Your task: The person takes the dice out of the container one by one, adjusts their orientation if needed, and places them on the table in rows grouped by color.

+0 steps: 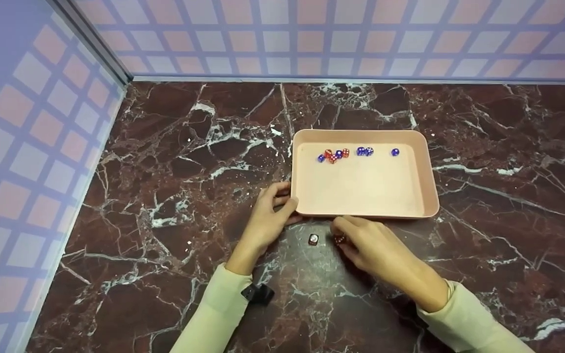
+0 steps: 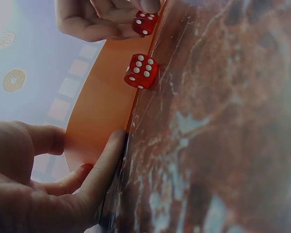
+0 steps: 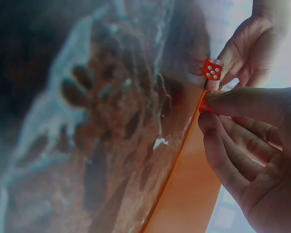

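A peach tray (image 1: pixel 361 196) stands on the marbled table. My left hand (image 1: pixel 270 213) holds it at the near left corner, fingers along the left side and thumb at the front. Just in front of the tray, my right hand (image 1: pixel 373 245) pinches a red die (image 3: pixel 206 103) between thumb and fingertips, low over the table. Another red die (image 1: pixel 313 239) with white pips lies on the table between the two hands; the left wrist view shows this die (image 2: pixel 141 71) close up. Inside the tray, along its back, are several red dice (image 1: pixel 332 159) and blue dice (image 1: pixel 361 151).
Tiled-pattern walls border the table at the back (image 1: pixel 312 39) and on the left (image 1: pixel 32 122). The dark red marble tabletop (image 1: pixel 189 162) extends to both sides of the tray. A small black device (image 1: pixel 258 294) sits at the left wrist.
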Demonstrator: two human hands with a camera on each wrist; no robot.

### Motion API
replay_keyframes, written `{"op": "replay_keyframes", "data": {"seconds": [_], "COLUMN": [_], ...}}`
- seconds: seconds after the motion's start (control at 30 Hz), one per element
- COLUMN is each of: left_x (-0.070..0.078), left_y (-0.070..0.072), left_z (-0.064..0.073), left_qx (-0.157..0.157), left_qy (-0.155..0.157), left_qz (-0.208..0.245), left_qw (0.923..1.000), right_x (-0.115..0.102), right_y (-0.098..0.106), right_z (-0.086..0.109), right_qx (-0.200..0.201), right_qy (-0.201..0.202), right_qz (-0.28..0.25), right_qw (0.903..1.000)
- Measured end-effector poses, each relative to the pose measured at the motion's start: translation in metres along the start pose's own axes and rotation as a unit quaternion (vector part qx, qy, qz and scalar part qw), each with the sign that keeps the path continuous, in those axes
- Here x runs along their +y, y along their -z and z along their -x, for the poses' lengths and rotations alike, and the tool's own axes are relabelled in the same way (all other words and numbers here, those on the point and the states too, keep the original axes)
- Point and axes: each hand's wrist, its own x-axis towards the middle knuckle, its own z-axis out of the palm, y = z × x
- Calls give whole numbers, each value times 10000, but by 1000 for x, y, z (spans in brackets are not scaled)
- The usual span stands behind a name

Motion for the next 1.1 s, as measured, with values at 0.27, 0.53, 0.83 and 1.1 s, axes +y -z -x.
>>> {"op": "replay_keyframes", "data": {"seconds": [0.27, 0.53, 0.83, 1.1], "left_x": [-1, 2, 1, 2], "left_y": [0, 1, 1, 1], "left_z": [-1, 1, 0, 1], "left_qx": [4, -8, -54, -74], "left_qy": [-23, -5, -96, -74], "left_qz": [-21, -88, -180, -166], "left_qw": [10000, 10000, 9998, 9998], "right_x": [-1, 0, 0, 0], "right_y": [-3, -5, -5, 7], "right_z": [-3, -3, 0, 2], "right_qx": [-134, -150, -201, -402], "right_qy": [-28, 59, 112, 73], "right_qz": [-59, 7, 56, -46], "right_qw": [9999, 9999, 9997, 9992]}}
